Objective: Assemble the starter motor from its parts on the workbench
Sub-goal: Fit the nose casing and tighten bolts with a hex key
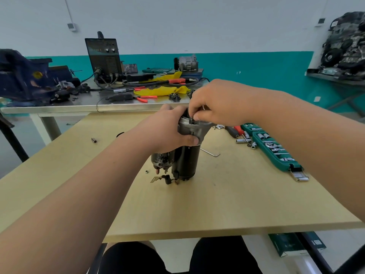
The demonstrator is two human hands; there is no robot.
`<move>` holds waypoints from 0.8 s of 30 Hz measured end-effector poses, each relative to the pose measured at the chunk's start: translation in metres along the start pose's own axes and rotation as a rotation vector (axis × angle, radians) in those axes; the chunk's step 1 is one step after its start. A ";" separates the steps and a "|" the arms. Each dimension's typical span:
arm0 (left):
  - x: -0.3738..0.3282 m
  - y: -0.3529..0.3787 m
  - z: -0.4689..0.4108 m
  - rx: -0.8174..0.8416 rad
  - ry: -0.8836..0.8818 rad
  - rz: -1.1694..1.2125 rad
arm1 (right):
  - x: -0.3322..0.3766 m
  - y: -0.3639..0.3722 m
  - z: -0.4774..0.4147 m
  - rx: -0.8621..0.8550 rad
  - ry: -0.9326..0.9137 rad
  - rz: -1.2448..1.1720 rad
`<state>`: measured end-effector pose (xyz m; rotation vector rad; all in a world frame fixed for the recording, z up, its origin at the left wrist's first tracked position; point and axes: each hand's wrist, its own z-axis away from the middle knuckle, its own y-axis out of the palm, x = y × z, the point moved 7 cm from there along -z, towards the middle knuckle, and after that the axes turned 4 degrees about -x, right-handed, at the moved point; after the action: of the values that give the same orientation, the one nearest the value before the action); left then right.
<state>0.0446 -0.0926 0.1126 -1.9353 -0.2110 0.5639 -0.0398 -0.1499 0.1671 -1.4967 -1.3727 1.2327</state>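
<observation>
Starter motor (184, 155) stood upright on the bench (237, 204), directly under both hands. In the head view, the left hand (166, 133) had its fingers (170, 110) closed around the grey upper housing, with the thumb across the front. The right hand (217, 103) sat over the top, its fingers (197, 116) curled and pinching a small part (191, 120) at the open rim; what that part was could not be told. A socket set (276, 153) lay well to the right of those fingers, and a bent key (210, 153) lay below them, beside the motor. The step looked like seating a piece in the top end. The next move probably called for lining it up and pressing it home against a firm left-hand grip.
</observation>
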 end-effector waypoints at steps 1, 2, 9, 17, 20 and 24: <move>0.000 0.000 0.001 0.004 0.001 0.001 | 0.000 0.000 0.000 -0.002 -0.001 -0.024; 0.000 0.000 0.002 0.009 0.003 0.003 | -0.001 -0.001 0.000 -0.002 -0.001 -0.045; -0.003 0.001 0.001 0.025 -0.012 0.001 | 0.000 -0.002 -0.006 0.033 0.089 -0.085; -0.001 0.003 0.003 -0.046 -0.101 -0.045 | -0.011 0.000 -0.010 0.074 0.263 -0.151; -0.004 0.007 0.006 -0.085 -0.190 -0.092 | -0.012 0.001 -0.012 0.118 0.314 -0.082; -0.011 0.009 0.011 -0.129 -0.267 -0.173 | -0.009 0.001 -0.010 0.144 0.371 0.013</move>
<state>0.0285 -0.0920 0.1043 -1.9375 -0.5914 0.7055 -0.0294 -0.1579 0.1700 -1.5414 -1.0099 0.9775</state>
